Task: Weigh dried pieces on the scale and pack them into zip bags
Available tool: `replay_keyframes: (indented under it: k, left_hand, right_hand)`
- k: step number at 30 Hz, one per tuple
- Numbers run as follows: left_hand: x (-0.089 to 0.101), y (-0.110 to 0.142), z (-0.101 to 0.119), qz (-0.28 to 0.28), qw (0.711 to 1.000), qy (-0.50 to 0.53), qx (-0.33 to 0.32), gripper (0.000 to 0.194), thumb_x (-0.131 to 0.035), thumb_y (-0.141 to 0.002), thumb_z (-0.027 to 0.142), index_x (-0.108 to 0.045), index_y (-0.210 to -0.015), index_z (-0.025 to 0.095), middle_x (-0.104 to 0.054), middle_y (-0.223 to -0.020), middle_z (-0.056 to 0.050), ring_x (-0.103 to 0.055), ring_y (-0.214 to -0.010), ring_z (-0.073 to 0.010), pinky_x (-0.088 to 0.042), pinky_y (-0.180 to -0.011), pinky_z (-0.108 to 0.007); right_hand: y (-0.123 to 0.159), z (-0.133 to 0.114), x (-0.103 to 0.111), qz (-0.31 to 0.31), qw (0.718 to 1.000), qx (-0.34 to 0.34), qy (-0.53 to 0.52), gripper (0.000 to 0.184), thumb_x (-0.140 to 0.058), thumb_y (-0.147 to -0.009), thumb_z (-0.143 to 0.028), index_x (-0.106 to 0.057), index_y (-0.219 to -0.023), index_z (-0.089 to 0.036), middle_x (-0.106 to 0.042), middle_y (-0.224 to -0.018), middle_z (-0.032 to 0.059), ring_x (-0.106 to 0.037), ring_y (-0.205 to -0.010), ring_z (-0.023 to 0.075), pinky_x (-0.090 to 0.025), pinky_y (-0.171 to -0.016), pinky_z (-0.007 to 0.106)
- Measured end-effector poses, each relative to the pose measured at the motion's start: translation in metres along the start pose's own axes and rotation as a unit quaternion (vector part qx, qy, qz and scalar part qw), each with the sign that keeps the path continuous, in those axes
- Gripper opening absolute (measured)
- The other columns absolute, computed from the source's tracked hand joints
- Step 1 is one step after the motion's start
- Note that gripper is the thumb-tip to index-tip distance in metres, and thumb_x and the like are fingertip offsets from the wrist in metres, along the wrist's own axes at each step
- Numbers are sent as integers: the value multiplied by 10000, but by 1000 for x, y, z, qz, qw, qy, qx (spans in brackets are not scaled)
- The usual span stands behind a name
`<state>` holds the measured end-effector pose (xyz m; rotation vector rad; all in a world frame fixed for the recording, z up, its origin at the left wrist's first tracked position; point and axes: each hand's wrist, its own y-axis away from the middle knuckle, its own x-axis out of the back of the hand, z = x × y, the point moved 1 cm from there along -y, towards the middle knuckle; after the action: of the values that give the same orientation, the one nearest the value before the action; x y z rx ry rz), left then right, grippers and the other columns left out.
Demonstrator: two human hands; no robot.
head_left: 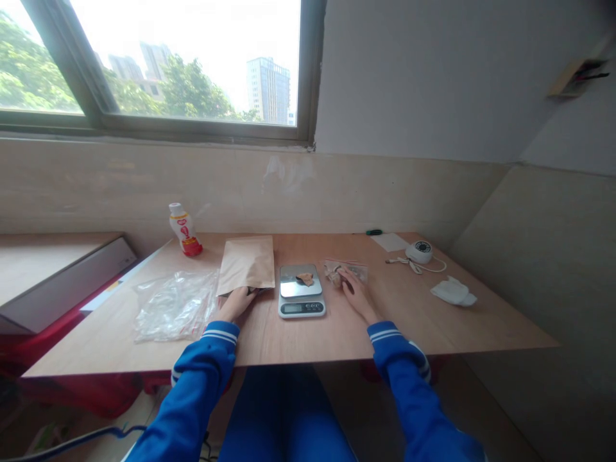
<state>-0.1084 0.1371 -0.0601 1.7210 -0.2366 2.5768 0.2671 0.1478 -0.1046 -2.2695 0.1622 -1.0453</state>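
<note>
A brown kraft paper bag (247,260) lies flat, its opening towards me. My left hand (235,304) is at that opening, with its fingertips out of sight in the dark mouth of the bag. To the right stands a kitchen scale (301,309) with a metal platform, and one dry brown curled piece (305,279) rests on it. My right hand (356,294) lies over a small clear zip bag (360,272) holding light brown pieces. Its fingers are stretched out and touch the bag.
Clear plastic bags (173,308) lie left of the paper bag, below a white and red bottle (185,230). At the right are a white round device with a cable (418,252), a crumpled white tissue (453,292), white paper (389,242) and a dark green tool (374,232).
</note>
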Motion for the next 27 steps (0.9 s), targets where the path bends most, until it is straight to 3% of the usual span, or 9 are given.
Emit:
replay_keyframes:
  k: [4,9,20,27]
  left_hand:
    - [-1,2,0,21,999,-27,31,303,-415,-884,258,-628,-1070,149,-684,-1062,-136,-571,-1136,-251,-375,-986,-337]
    - [0,11,0,2,998,-48,46,246,-447,-859,226,-651,-968,146,-690,-1023,-164,-628,-1022,-280,-439,-866,-340]
    - [13,46,1,-24,999,-15,-43,299,-440,-854,316,-594,-1091,219,-660,-1128,-76,-613,-1043,-231,-452,-881,-320]
    - [15,67,-5,17,986,87,-143,359,-452,-827,280,-560,-1166,235,-634,-1214,-30,-594,-1099,-178,-440,-966,-294]
  right_hand:
    - [0,1,-1,-1,1000,2,0,432,-389,-893,-203,-513,-1302,-266,-472,-1402,62,-453,-1279,216,-382,-1058,428]
    - [-1,-1,0,-6,1000,-2,1,430,-385,-888,-193,-525,-1292,-244,-475,-1398,80,-459,-1273,219,-379,-1060,435]
    - [-1,-2,1,-6,1000,0,-1,436,-383,-888,-186,-515,-1298,-253,-467,-1405,69,-457,-1276,215,-380,-1059,428]
    - [-2,-5,2,-3,1000,-5,-1,438,-400,-880,-187,-524,-1293,-265,-480,-1396,64,-474,-1261,223,-392,-1049,437]
